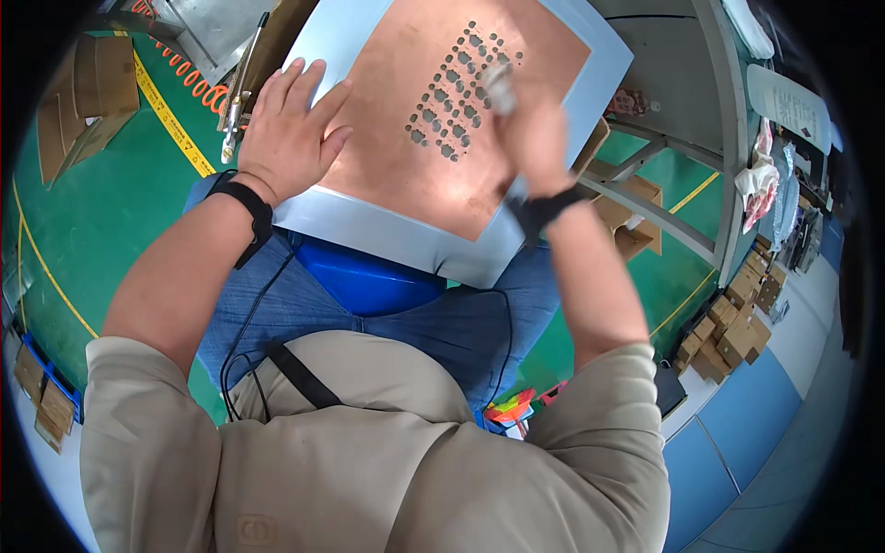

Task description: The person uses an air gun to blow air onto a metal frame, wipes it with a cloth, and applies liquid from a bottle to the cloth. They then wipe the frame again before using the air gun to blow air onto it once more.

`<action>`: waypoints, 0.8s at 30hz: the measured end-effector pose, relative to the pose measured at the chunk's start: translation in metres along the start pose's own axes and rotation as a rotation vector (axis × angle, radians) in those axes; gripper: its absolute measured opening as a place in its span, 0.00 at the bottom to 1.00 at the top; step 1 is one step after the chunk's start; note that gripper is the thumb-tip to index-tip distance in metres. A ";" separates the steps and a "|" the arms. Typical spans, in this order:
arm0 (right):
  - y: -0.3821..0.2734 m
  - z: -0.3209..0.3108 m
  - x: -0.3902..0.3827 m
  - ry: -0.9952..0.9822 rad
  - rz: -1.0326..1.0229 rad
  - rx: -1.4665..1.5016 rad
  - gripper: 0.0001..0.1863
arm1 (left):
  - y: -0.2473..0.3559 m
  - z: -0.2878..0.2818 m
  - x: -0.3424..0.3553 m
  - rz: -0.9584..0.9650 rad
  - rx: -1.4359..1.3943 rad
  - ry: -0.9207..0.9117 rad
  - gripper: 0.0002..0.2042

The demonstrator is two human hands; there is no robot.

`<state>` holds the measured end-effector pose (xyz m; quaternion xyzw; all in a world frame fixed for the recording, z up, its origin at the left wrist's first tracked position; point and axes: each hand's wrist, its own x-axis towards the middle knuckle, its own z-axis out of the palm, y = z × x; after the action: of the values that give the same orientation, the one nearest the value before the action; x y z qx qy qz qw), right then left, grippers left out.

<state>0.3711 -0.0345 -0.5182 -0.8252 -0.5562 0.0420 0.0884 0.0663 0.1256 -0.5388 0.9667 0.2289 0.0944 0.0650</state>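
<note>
Two bare hands are placed over a copper-coloured perforated sheet (387, 120), which is set within a pale grey-blue border (396, 235) and is tilted at an angle across the person's lap. The panel's near edge lies above the denim-clad thighs (230, 300) and a blue stool seat (369, 278); by this placing, the work surface seems to be brought within easy reach of both arms. How its far edge is supported cannot be seen.

The left hand (293, 129) is laid on the left border and the adjoining copper, its fingers extended and slightly spread, with nothing gripped; it is probably set so flat and so near the edge that the panel may be steadied. By the right hand (535, 138), a whitish wad (499, 89) is held at the right side of the hole cluster (447, 106). The fingers appear to be closed around it, but because of blur they cannot be told apart, nor can contact with the copper be confirmed.

To the left, beyond the panel, a slender metal tool (244, 88) and an orange coiled hose (189, 74) are found, apparently set aside where neither arm is hindered.
</note>
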 end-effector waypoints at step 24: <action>-0.075 0.012 -0.049 -0.032 -0.613 0.048 0.12 | -0.001 0.003 -0.003 0.005 -0.027 0.036 0.26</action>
<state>0.2818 -0.0515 -0.5168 -0.6157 -0.7796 0.0395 0.1076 0.0640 0.1253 -0.5421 0.9644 0.2264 0.1153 0.0739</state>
